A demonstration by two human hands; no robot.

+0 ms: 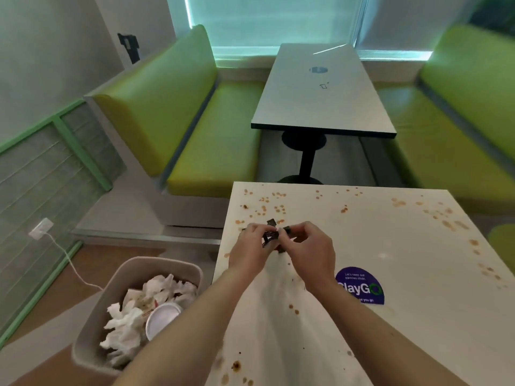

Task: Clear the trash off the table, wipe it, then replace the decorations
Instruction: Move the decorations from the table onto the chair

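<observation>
Fig. 1. White table (390,260), near edge toward the person, spattered w/ orange-brown sauce drops across most of its top. Left hand (250,246) and right hand (309,246) meet over the table's left-centre, fingers curled in; both pinch 1 small dark crumpled wrapper (269,237) between fingertips, held just above the surface. More dark scraps (271,222) lie on the table just beyond the hands; cannot tell if they are part of the same piece. Both forearms reach in from the bottom of the view.

Round purple sticker (362,285), lettered "ClayGo", sits flat on the table just right of the right wrist.

Grey bin (128,277) stands on the floor, close against the table's left edge, below the left forearm. Inside: crumpled white tissues (122,321), some stained, plus 1 white round lid (163,319).

Background: 2nd table (320,101) on a black pedestal, flanked by 2 green benches (195,129). White cable (72,263) runs from a wall socket at left down to the floor.
</observation>
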